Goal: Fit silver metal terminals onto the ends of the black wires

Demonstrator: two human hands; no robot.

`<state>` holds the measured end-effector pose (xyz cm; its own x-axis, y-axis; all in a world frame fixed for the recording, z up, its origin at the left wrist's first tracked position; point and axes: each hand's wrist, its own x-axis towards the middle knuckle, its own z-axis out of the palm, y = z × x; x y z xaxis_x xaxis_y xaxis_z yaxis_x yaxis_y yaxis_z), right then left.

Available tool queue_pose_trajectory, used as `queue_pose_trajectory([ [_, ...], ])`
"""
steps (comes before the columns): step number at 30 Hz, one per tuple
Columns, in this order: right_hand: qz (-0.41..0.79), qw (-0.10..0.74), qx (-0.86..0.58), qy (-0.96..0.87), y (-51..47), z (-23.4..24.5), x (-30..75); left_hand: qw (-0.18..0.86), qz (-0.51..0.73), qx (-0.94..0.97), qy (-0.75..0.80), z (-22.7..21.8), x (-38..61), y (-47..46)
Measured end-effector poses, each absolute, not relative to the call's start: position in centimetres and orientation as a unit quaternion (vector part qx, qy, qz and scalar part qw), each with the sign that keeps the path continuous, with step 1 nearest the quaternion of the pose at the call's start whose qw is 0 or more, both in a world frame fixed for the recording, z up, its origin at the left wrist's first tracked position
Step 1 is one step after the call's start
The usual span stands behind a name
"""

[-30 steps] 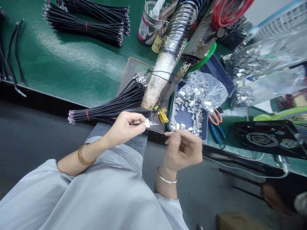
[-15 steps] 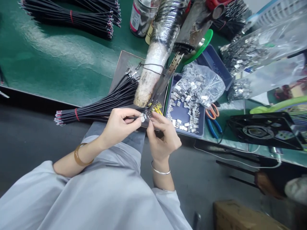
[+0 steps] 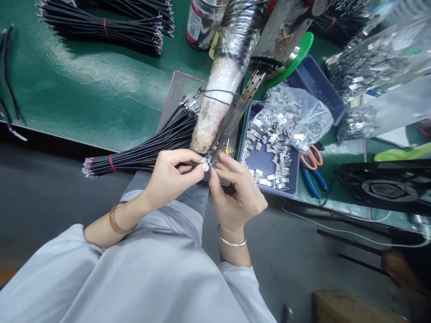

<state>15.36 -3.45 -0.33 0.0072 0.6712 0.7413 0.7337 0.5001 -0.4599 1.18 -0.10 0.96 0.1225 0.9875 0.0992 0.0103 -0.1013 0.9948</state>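
My left hand [image 3: 175, 172] is closed in a pinch on the end of a black cable [image 3: 193, 164], where a small silvery metal piece shows at the fingertips. Facing it, my right hand [image 3: 237, 190] has thumb and fingers drawn together; anything held there is too small to make out. Both sets of fingertips are close together, just below a dark perforated metal tube [image 3: 232, 121]. Behind my left hand, a bundle of black cables [image 3: 161, 139] with metal ends lies on a dark board [image 3: 175, 89], tied with a red band.
A blue tray [image 3: 259, 163] holds loose metal connectors and a plastic bag [image 3: 303, 112] of them. A wrapped white duct [image 3: 215, 103] comes down over the board. Pliers [image 3: 311, 181], a black fan [image 3: 387, 186], a jar [image 3: 204, 24] and tied cables [image 3: 101, 27] are around.
The view has shifted slightly, so the bench items appear further right or left-edge cables come into sight. My left hand keeps its pinch; the right hand's fingers sit slightly further from it.
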Motion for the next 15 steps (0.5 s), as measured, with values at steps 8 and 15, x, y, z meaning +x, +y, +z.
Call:
queue_pose_trajectory([
  [8, -0.037, 0.479, -0.503, -0.718, -3.92, -0.46, 15.77, 0.547, 0.433, 0.546, 0.463, 1.07, 1.06, -0.20],
  [15, -0.055, 0.468, -0.506, -0.723, -3.74, -0.61, 15.85, 0.556, 0.437, 0.530, 0.469, 1.00, 1.23, -0.20],
])
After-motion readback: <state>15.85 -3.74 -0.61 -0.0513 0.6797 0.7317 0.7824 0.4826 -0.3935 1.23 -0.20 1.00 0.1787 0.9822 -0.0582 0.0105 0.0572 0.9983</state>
